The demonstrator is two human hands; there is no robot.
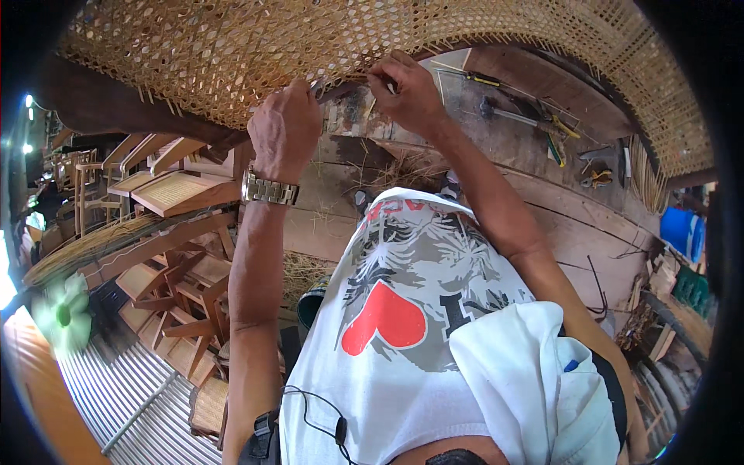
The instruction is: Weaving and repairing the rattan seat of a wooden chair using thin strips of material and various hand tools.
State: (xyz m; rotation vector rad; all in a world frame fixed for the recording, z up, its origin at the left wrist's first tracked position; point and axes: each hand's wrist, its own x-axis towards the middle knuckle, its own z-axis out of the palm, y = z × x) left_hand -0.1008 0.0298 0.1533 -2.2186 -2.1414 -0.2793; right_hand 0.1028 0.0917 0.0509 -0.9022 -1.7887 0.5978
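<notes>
A: Two hands up at the edge of the cane sheet [372, 39]. Left hand [285, 128] is a closed fist with a thin metal tool [316, 87] poking out the top, tip toward the weave. Right hand [404, 93] has its fingers pinched on the sheet's lower edge; can't tell if there's a strand in the pinch.

B: Sheet orientation?

A: Long axis runs left to right across the top, curving down at the right. Its worked edge faces down toward the person and sits on a dark wooden frame [116, 108] that slants from upper left down to the hands.

B: Material?

A: Open hexagonal cane weave, pale tan, stiff, loose strand ends sticking out along the edge. Frame is smooth, dark brown.

B: Anything else?

A: Metal watch [269, 190] on the left wrist. Worn plank floor [573, 232] below, with hand tools [535, 116] scattered near its far right edge, some with yellow handles. Bundle of cane strips [647, 174] just right of them, blue barrel [682, 232] further right. Stacked wooden chair frames [178, 271] on the left, some with woven panels.
</notes>
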